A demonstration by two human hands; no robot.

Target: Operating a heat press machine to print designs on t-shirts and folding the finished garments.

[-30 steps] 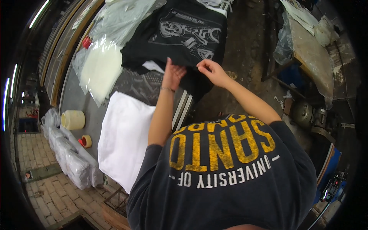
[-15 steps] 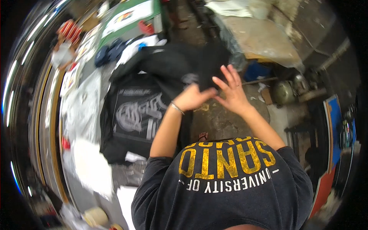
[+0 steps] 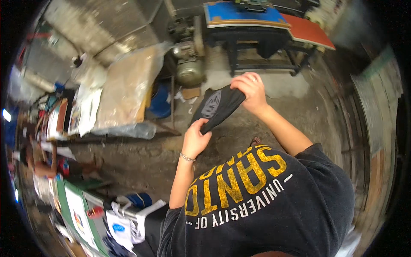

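Observation:
A black garment with a pale grey print hangs stretched between my two hands above the concrete floor. My left hand grips its lower left end, thumb on top. At the upper right end my right hand is closed over the cloth, fingers bent round the edge. The fabric is bunched or folded, so its full shape and exact kind do not show.
A compressor with a green tank stands beyond my hands. Farther right are a blue-topped bench and a red board. To the left are a plastic-covered table, a blue drum and another person; white cloth lies lower left.
My body has turned right, away from the table with the printed black garments. Both hands now hold a black garment out over the floor, farther apart than before.

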